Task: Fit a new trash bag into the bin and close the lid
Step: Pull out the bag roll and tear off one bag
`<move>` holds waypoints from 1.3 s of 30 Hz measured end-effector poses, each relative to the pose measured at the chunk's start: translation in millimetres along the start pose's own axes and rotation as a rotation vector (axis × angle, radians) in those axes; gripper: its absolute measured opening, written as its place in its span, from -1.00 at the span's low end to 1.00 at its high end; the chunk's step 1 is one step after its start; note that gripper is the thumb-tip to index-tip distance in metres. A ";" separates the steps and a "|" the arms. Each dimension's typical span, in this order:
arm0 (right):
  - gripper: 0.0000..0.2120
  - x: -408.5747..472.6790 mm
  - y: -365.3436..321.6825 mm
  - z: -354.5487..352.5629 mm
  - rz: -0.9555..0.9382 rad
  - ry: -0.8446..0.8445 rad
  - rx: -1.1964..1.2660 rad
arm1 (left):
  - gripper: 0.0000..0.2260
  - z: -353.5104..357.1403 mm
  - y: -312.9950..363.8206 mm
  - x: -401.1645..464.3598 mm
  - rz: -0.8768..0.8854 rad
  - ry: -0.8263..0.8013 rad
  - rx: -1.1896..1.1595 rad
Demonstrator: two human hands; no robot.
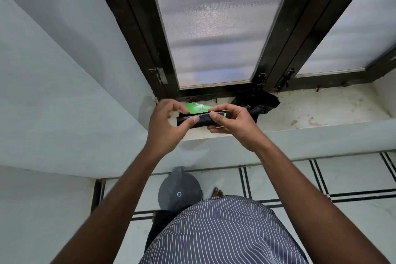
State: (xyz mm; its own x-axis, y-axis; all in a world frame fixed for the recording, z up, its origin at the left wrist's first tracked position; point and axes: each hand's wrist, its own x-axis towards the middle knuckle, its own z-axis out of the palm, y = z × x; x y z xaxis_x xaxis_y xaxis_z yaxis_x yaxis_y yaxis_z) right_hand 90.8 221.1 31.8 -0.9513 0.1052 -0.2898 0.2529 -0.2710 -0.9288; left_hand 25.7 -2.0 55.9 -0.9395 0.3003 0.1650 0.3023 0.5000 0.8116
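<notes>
Your striped grey-and-white shirt [222, 233] fills the bottom of the view, and both bare forearms reach up from it to the white windowsill [321, 111]. Between your hands sits the black roll of plastic trash bags [203, 118], held lengthwise just above the sill's front edge. Your left hand [166, 123] pinches it at the left end, thumb on the near side and fingers curled over the top; your right hand [230, 121] grips the right end, thumb pressed on top and fingers wrapped beneath. Just behind the roll, partly hidden by your left fingers, a bright green paper label [197, 107] shows. To the right of it, a loose crumpled black plastic bag [257, 103] lies on the sill against the dark brown window frame [270, 53], whose panes are frosted. Down on the white tiled floor [353, 178] with its black lines, the round grey lidded bin [179, 192] stands against the wall directly below your left arm, lid shut, with your bare foot [217, 192] just beside it.
</notes>
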 end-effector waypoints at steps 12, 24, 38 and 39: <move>-0.85 -0.3 1.4 22.6 -0.039 -0.008 -0.130 | -0.56 -15.8 -1.4 1.9 0.450 -0.256 0.408; -0.67 61.5 30.0 34.2 -0.241 0.208 -1.145 | -0.74 -27.7 -44.4 -42.5 -0.342 -0.031 -0.036; -0.37 88.5 32.5 52.1 -0.487 0.058 -1.056 | -0.74 -37.9 -20.1 -56.0 -0.503 0.058 -0.295; -0.42 83.7 36.1 48.7 -0.486 0.073 -1.020 | -0.74 -38.8 -15.3 -53.8 -0.497 0.060 -0.308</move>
State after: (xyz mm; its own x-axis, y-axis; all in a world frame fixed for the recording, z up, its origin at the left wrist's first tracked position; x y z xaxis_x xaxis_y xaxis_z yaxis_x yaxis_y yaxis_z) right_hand 11.8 173.6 -14.8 -0.9838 0.0510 0.1717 -0.0835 0.7172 -0.6919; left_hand 65.4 -57.4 56.3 -0.9669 0.0391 -0.2523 -0.2286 0.3075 0.9237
